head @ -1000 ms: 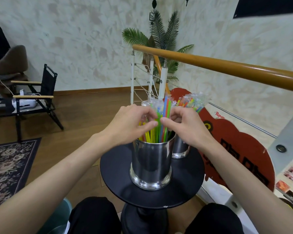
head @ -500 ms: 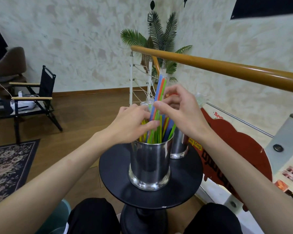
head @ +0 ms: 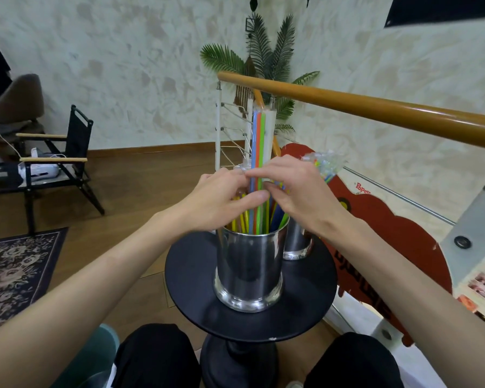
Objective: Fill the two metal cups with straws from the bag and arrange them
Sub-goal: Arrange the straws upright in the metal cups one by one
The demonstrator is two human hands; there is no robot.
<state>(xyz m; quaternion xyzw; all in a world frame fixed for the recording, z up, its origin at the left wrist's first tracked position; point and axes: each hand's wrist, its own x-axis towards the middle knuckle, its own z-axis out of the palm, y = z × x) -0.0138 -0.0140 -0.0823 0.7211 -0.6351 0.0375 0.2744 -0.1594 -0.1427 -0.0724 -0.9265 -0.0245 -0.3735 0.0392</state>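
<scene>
A shiny metal cup [head: 249,268] stands on the round black table [head: 191,278], full of coloured straws. A few straws [head: 258,141], blue, orange and green, stick up high above the cup. My left hand [head: 221,200] and my right hand [head: 291,189] meet over the cup's mouth and pinch these raised straws. A second metal cup [head: 296,243] stands behind on the right, mostly hidden by my right wrist. Wrapped straws in clear plastic [head: 324,165] poke up above it.
A wooden handrail [head: 375,107] on white posts runs behind the table. A red cut-out sign [head: 389,242] leans at the right. A black folding chair [head: 59,161] and a patterned rug [head: 14,273] lie to the left. My knees [head: 157,357] sit under the table.
A few straws have been raised out of the bunch and now stand higher above the cup. Both hands stay together at the cup's mouth. The view has shifted slightly.
</scene>
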